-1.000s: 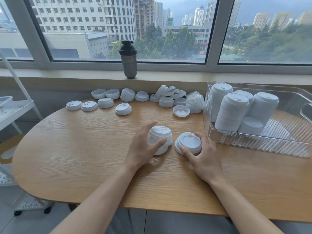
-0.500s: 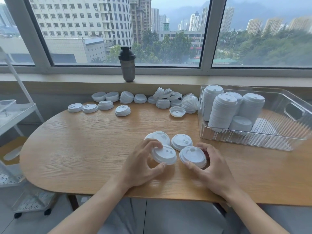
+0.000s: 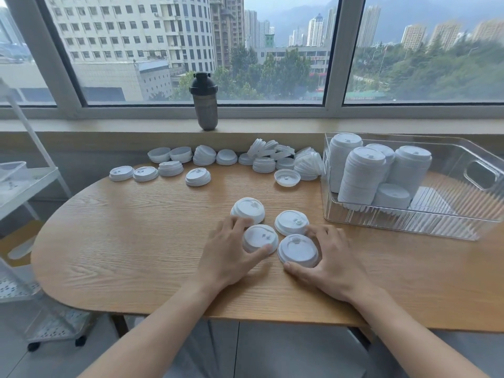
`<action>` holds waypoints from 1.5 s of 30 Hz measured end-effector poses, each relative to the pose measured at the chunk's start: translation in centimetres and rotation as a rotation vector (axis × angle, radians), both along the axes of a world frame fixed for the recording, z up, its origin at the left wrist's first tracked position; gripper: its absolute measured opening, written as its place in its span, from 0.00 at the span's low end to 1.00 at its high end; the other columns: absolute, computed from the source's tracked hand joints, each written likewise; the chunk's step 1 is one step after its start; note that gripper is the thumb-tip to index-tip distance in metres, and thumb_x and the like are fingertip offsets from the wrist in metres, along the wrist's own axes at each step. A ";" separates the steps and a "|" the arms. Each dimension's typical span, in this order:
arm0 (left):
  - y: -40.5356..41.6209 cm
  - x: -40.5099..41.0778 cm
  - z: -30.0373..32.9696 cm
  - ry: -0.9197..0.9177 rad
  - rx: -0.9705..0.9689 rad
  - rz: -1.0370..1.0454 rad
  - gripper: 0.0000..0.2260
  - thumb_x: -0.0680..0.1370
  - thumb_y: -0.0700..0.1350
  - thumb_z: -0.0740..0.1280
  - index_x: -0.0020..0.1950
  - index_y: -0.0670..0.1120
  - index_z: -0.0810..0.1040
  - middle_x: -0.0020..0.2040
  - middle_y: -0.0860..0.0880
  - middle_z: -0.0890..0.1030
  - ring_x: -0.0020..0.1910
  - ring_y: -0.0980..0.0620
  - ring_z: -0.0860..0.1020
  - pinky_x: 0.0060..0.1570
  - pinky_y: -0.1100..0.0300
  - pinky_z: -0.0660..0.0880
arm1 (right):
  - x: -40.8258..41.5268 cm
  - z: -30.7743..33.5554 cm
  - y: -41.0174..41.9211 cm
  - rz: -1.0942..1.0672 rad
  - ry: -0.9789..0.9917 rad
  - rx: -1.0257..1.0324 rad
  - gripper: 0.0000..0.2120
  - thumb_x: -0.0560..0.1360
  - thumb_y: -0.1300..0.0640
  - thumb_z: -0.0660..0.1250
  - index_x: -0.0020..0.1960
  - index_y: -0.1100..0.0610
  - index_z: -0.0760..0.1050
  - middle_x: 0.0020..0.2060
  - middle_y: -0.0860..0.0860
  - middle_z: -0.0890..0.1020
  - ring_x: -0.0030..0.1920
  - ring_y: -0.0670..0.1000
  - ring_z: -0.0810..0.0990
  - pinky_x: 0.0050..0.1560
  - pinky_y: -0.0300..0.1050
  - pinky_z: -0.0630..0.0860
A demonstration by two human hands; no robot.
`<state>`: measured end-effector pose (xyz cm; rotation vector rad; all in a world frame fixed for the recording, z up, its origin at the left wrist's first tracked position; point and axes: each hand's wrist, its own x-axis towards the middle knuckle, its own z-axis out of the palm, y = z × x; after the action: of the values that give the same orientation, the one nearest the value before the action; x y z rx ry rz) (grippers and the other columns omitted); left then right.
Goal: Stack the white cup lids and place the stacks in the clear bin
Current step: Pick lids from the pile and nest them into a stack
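Four white lids (image 3: 260,238) flat on table (image 3: 131,241), tops up.

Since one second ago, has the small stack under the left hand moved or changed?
Yes. The left hand gripped one stack then; now four low piles lie spread on the table, nearer the front edge, farther from the clear bin.

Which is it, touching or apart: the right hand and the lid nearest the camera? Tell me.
Touching. The head view shows the right hand curled round the nearest lid, thumb against its front edge, fingers behind it.
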<state>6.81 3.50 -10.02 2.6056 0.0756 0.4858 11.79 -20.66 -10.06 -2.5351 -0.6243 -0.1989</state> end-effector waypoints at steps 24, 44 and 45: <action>0.1 1.2 -0.3 0.005 -0.071 -0.055 0.33 0.72 0.65 0.69 0.74 0.56 0.69 0.68 0.58 0.73 0.69 0.56 0.68 0.71 0.56 0.60 | 1.1 -0.3 0.3 -0.022 -0.027 0.048 0.44 0.63 0.28 0.58 0.76 0.45 0.64 0.68 0.42 0.72 0.70 0.47 0.64 0.69 0.44 0.59; 0.3 1.0 -0.2 0.009 -0.220 -0.049 0.34 0.66 0.64 0.71 0.70 0.55 0.72 0.62 0.58 0.77 0.57 0.56 0.79 0.63 0.48 0.75 | 1.1 -0.2 0.1 0.046 0.003 0.071 0.42 0.61 0.30 0.64 0.73 0.43 0.68 0.64 0.36 0.73 0.68 0.43 0.65 0.67 0.41 0.57; 0.3 0.9 -0.2 -0.006 -0.248 -0.047 0.34 0.66 0.64 0.73 0.70 0.55 0.73 0.61 0.58 0.76 0.55 0.57 0.79 0.61 0.49 0.76 | 1.1 -0.3 0.1 0.064 0.010 0.077 0.41 0.61 0.31 0.64 0.73 0.42 0.68 0.64 0.35 0.72 0.69 0.42 0.65 0.68 0.42 0.57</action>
<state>7.76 3.77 -10.22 2.3577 0.0678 0.4372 12.90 -20.60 -10.32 -2.4371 -0.6791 -0.1835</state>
